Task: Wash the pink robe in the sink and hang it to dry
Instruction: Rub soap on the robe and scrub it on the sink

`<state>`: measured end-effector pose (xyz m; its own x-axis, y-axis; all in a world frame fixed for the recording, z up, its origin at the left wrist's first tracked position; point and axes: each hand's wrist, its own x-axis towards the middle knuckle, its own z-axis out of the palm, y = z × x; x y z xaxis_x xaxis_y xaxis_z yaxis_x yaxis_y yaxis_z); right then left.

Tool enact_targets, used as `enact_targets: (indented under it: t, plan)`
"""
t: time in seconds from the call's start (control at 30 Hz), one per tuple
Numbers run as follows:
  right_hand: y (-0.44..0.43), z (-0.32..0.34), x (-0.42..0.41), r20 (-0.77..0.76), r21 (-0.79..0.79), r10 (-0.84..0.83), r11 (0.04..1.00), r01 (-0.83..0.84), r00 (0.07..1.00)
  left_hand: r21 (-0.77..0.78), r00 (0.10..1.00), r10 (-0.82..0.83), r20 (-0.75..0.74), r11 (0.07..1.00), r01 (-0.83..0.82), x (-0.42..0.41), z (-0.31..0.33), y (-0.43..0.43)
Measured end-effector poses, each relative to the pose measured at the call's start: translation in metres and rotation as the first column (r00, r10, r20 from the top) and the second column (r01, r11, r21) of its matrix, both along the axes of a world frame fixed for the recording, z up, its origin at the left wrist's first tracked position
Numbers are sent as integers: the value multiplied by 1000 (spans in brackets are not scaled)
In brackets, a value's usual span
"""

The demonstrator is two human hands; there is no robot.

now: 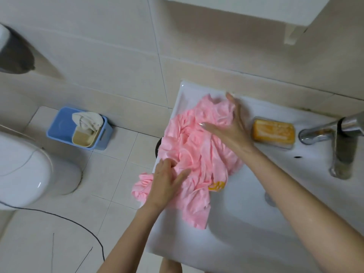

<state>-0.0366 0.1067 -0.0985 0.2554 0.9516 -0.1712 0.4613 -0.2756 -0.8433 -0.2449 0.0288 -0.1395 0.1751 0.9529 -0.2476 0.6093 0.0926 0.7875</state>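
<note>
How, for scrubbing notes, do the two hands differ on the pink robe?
The left hand grips the crumpled pink robe at its near edge, fingers curled into folds; the right hand lies spread on the far end, beside the orange soap bar. Both rest on it.

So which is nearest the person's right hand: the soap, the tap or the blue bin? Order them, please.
From the right hand, pressing the robe:
1. Soap, just beside it on the rim of the sink.
2. Tap, farther right.
3. Blue bin, on the floor far left.
</note>
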Motion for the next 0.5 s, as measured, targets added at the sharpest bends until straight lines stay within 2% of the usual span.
enact_targets:
  t: [0.07,0.1,0.13,0.2,0.27,0.33,0.37,0.4,0.47,0.5]
  plan:
    - [-44,3,3,182,183,-159,975,125,970,9,999,26,-23,1000,-26,5,-1,-2]
    - [-65,5,-4,181,235,-250,950,205,951,-11,998,56,5,998,-56,6,-2,-2]
    - [-85,4,-13,176,229,-273,946,231,946,-58,992,108,72,993,-104,7,-1,-2]
    - [-107,-5,-31,97,47,-120,992,116,988,-213,940,238,245,959,-188,6,7,1]
    - [-112,-25,-42,-29,-153,79,985,-82,996,-394,836,337,432,905,-161,2,10,0]
    - [-106,-40,-45,16,-258,188,950,-178,982,-517,689,424,587,852,-83,0,10,-3]
    - [-103,-44,-46,93,-247,205,953,-177,974,-542,634,456,625,838,-68,0,12,-4]
    - [-103,-47,-46,200,-172,211,969,-178,957,-548,615,474,630,832,-80,1,17,-5]
    - [-106,-54,-42,353,-39,243,969,-245,904,-530,651,479,589,837,-136,5,28,-3]
    - [-106,-54,-38,355,-18,265,961,-277,896,-497,670,475,571,849,-179,7,32,-2]
